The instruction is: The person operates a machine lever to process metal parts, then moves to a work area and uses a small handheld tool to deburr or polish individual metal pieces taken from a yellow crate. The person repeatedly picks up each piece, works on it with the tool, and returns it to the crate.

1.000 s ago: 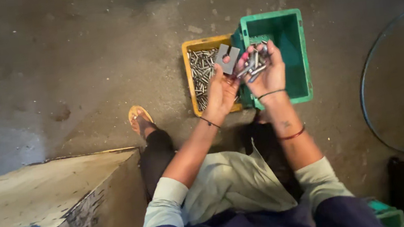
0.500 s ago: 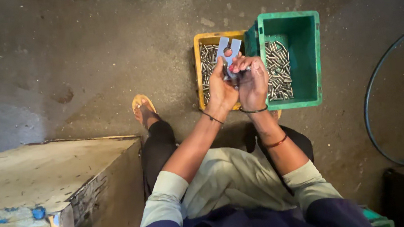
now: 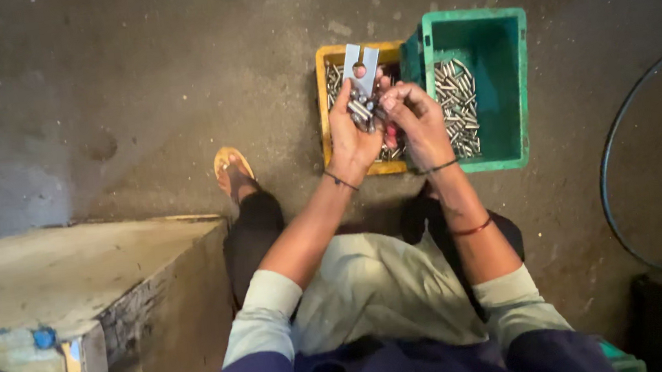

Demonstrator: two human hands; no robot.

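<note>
Left hand (image 3: 350, 131): fingers closed around a slotted metal plate (image 3: 360, 66) and small pins (image 3: 361, 110).
Right hand (image 3: 413, 112): fingers pinching those pins.
Below: yellow crate (image 3: 325, 96), green crate (image 3: 499, 70).

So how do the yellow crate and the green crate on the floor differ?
The yellow crate is narrower and shallower; the green crate is wider with taller walls. The hands cover much of the yellow crate, while the green crate lies open to view. Both sit side by side on the floor and hold small silvery metal pins.
</note>
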